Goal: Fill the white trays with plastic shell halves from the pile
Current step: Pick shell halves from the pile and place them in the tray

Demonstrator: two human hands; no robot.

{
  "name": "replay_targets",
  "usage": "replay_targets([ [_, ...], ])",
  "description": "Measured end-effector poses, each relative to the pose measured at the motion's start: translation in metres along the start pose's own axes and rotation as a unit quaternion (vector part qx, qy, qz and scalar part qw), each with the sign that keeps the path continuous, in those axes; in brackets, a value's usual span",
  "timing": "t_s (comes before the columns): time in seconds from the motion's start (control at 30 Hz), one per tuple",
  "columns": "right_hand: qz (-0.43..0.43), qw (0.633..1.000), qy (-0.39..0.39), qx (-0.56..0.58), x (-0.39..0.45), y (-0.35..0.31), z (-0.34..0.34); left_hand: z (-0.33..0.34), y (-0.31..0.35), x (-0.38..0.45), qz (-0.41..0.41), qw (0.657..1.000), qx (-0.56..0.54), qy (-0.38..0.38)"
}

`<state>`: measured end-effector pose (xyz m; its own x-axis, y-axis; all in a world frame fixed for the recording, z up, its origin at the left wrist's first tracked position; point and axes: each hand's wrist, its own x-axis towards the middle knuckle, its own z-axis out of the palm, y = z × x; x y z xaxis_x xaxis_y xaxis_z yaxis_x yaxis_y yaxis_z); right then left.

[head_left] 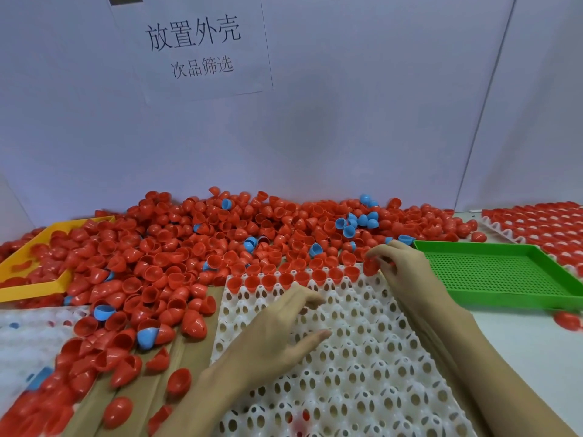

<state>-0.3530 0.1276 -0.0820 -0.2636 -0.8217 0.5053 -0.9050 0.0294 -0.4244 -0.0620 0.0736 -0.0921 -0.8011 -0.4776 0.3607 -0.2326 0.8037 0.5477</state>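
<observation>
A white tray with rows of holes lies in front of me. Its far row holds several red shell halves, cup side up. Behind it spreads a big pile of red shell halves with a few blue ones mixed in. My right hand is at the tray's far right corner and pinches a red shell half there. My left hand rests on the tray's left part, fingers relaxed, holding nothing.
A green mesh tray sits to the right, and a filled white tray lies behind it. At the left a yellow tray is half buried in shells. Another white tray lies at the near left. Loose shells cover the brown cardboard.
</observation>
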Motion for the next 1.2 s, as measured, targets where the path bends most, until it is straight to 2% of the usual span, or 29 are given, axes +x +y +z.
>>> replay_targets([
  [0.3, 0.032, 0.998, -0.033, 0.038, 0.001, 0.004, 0.01, -0.001, 0.001, 0.003, 0.007, 1.0, 0.011, 0.016],
  [0.43, 0.03, 0.999, -0.034, 0.031, 0.001, 0.005, 0.01, -0.008, -0.001, 0.022, -0.034, 0.998, -0.048, 0.003],
  [0.57, 0.029, 0.999, -0.042, 0.015, 0.002, 0.007, 0.011, -0.023, -0.009, 0.07, -0.077, 0.996, -0.049, 0.01],
  [0.63, 0.023, 0.999, -0.046, 0.007, 0.001, 0.006, 0.011, -0.028, -0.02, 0.1, -0.093, 0.995, 0.003, 0.042],
  [0.7, 0.02, 0.999, -0.05, -0.002, 0.001, 0.006, 0.01, -0.03, -0.035, 0.127, -0.097, 0.986, 0.128, 0.035],
  [0.83, 0.022, 0.998, -0.056, -0.006, 0.001, 0.005, 0.009, -0.032, -0.062, 0.155, -0.102, 0.926, 0.348, -0.11],
  [0.9, 0.02, 0.998, -0.059, -0.008, 0.002, 0.006, 0.009, -0.031, -0.069, 0.158, -0.104, 0.905, 0.391, -0.134],
  [1.03, 0.021, 0.998, -0.063, -0.008, 0.002, 0.007, 0.007, -0.034, -0.072, 0.149, -0.08, 0.927, 0.365, -0.041],
  [1.2, 0.032, 0.997, -0.064, -0.009, 0.002, 0.003, 0.003, -0.042, -0.047, 0.11, -0.023, 0.968, 0.242, 0.066],
])
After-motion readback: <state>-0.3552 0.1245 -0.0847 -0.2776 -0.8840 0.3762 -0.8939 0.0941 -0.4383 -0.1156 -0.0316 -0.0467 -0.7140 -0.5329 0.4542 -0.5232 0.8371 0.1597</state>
